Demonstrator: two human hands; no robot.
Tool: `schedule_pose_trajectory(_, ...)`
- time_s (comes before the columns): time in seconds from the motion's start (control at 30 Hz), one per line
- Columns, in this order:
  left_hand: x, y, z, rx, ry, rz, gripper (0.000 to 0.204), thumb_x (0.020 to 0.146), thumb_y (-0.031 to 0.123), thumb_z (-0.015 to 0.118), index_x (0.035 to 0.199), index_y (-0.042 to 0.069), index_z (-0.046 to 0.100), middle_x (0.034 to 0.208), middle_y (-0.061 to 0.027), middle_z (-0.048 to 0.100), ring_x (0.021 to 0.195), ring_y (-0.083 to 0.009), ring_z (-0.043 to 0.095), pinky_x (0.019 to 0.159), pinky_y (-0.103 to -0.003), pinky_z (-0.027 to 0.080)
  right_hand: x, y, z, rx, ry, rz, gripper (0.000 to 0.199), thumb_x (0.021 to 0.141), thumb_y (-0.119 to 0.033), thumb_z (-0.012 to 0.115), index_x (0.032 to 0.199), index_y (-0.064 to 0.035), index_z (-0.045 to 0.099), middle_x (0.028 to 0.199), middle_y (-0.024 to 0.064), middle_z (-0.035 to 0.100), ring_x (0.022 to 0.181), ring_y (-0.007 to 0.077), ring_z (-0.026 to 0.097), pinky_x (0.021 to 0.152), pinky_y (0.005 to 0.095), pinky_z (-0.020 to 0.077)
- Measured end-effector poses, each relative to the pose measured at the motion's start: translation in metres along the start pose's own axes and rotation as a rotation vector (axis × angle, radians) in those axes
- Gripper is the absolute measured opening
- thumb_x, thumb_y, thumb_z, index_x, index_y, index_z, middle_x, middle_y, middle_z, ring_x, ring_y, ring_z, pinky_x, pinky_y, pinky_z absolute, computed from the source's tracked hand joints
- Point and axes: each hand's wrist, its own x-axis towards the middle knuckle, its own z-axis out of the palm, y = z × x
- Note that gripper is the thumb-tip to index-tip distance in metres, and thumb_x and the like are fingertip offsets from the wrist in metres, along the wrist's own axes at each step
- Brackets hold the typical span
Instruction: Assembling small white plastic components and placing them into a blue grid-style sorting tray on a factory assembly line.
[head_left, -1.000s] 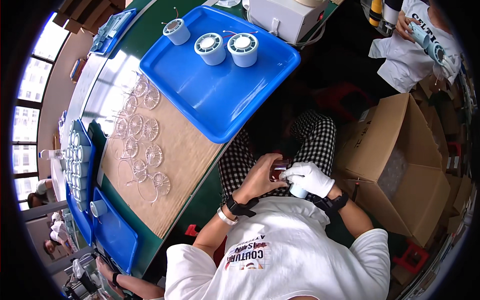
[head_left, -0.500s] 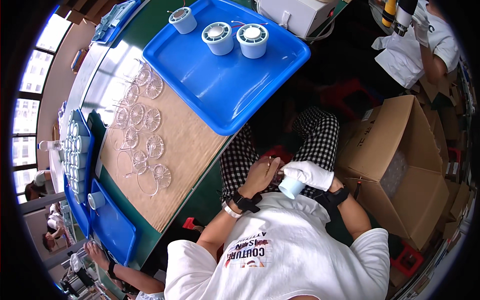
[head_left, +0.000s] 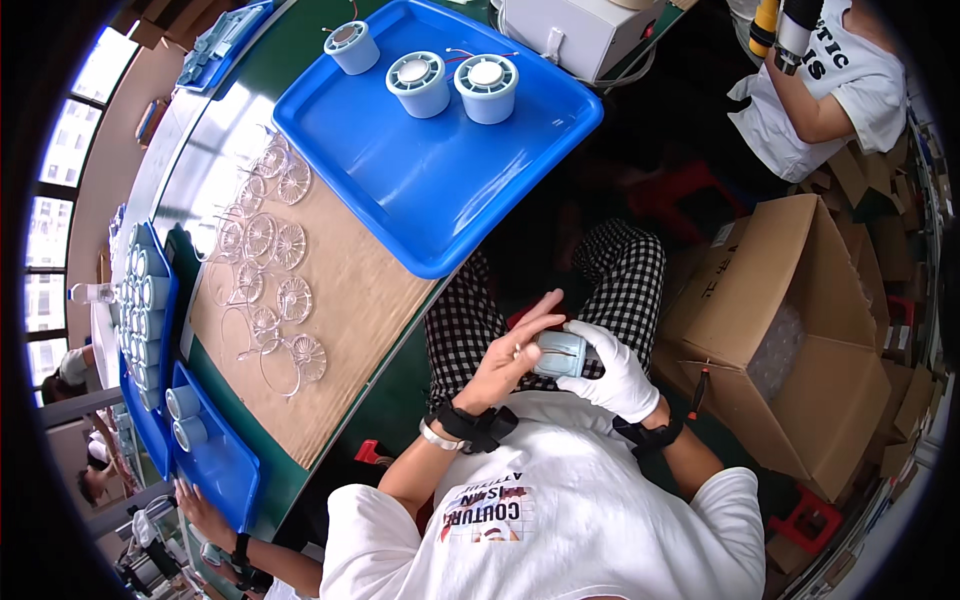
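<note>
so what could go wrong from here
The pale-blue plastic cylinder, held over black-and-white checked trousers in the white-gloved right hand, could slip and fall. The large blue plastic tray seems to reach the green table's edge, so a knock might shift it.

Daylight enters through the window point(head_left: 75, 150) at the left of the frame, its panes nearly washed out. White glare lies on the green table point(head_left: 212, 140) at upper left, and pale streaks shine on the blue tray point(head_left: 400, 180). Right of the tray, deep shadow swallows detail. Straight edges bow toward the black rim; the centre looks reasonably sharp.
</note>
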Motion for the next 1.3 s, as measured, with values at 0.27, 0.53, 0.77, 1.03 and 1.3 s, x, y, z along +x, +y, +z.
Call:
schedule_pose_trajectory(0.27, -0.017, 0.024, 0.001, 0.385, -0.170, -0.099, 0.054, 0.078, 0.009, 0.064, 0.126, 0.000, 0.040, 0.130, -0.0145, 0.039, 0.114, -0.0229, 0.045, 0.093, -0.034, 0.041, 0.000, -0.018, -0.023, -0.046, 0.015, -0.210, 0.071, 0.060, -0.016, 0.078, 0.122, -0.0032, 0.045, 0.120, 0.0153, 0.050, 0.104, 0.0276, 0.054, 0.085, 0.0328, 0.0461)
schedule_pose_trajectory(0.53, -0.020, 0.022, 0.009, 0.127, -0.120, -0.331, 0.060, 0.073, 0.010, 0.069, 0.125, 0.002, 0.039, 0.130, -0.0140, 0.038, 0.112, -0.0215, 0.046, 0.092, -0.032, 0.043, 0.001, -0.015, -0.038, -0.033, -0.108, -0.226, 0.073, 0.060, -0.017, 0.078, 0.123, -0.0036, 0.043, 0.123, 0.0135, 0.048, 0.103, 0.0277, 0.055, 0.084, 0.0310, 0.0467)
schedule_pose_trajectory(0.77, -0.016, 0.027, 0.012, 0.389, -0.159, -0.116, 0.059, 0.074, 0.008, 0.068, 0.124, 0.001, 0.039, 0.130, -0.0159, 0.038, 0.114, -0.0243, 0.045, 0.095, -0.036, 0.041, -0.001, -0.024, -0.037, 0.008, -0.034, -0.133, 0.072, 0.060, -0.017, 0.078, 0.122, -0.0041, 0.045, 0.122, 0.0121, 0.050, 0.103, 0.0272, 0.055, 0.086, 0.0317, 0.0460)
schedule_pose_trajectory(1.03, -0.018, 0.030, 0.014, 0.492, -0.167, 0.062, 0.056, 0.075, 0.013, 0.067, 0.122, 0.000, 0.039, 0.122, -0.0170, 0.044, 0.109, -0.0253, 0.049, 0.091, -0.035, 0.045, -0.001, -0.031, -0.036, -0.008, -0.010, -0.171, 0.068, 0.059, -0.017, 0.078, 0.118, -0.0021, 0.049, 0.118, 0.0129, 0.053, 0.103, 0.0268, 0.056, 0.086, 0.0315, 0.0460)
schedule_pose_trajectory(1.3, -0.006, 0.020, 0.031, -0.121, 0.099, -0.418, 0.045, 0.085, 0.041, 0.051, 0.106, 0.001, 0.048, 0.087, -0.0115, 0.061, 0.074, -0.0214, 0.061, 0.068, -0.031, 0.050, 0.008, -0.037, -0.014, 0.001, -0.048, -0.256, 0.070, 0.061, -0.017, 0.077, 0.121, -0.0013, 0.043, 0.118, 0.0148, 0.051, 0.107, 0.0290, 0.052, 0.090, 0.0356, 0.0430)
